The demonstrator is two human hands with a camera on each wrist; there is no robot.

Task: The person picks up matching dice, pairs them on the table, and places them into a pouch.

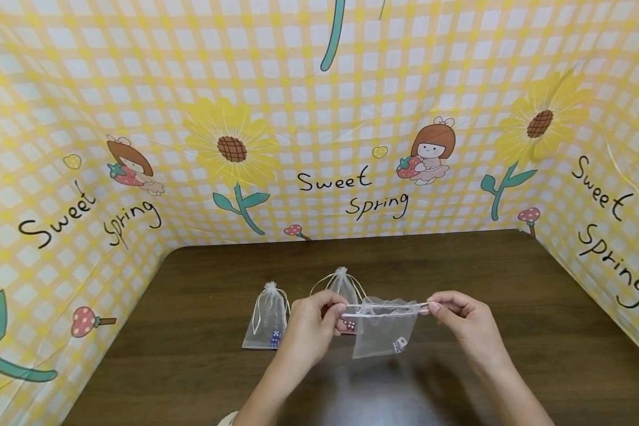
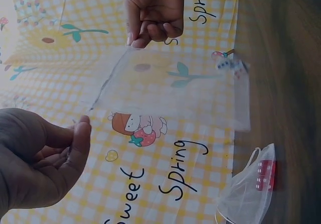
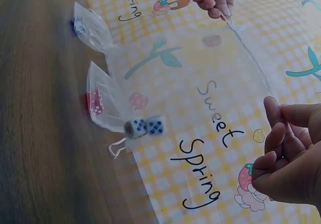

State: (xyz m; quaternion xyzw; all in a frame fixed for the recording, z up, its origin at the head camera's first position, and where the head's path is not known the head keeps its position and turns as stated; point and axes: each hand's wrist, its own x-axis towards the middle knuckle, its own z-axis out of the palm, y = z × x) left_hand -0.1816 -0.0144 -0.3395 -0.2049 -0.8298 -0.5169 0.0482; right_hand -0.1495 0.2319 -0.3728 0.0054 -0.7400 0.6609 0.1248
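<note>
A sheer white drawstring bag hangs above the table between both hands, its mouth gathered along the cord. White dice with dark pips sit in a bottom corner of it. On the left of its mouth, my left hand pinches the drawstring between thumb and fingers. My right hand pinches the drawstring at the opposite end, so the cord is stretched nearly straight. The right wrist view has the bag spread flat and see-through below the cord.
Two similar bags stand on the dark wooden table, tied at the top. One with blue dice is at the left; the other, with red dice, is partly hidden behind my left hand. A checkered cloth walls the back and sides.
</note>
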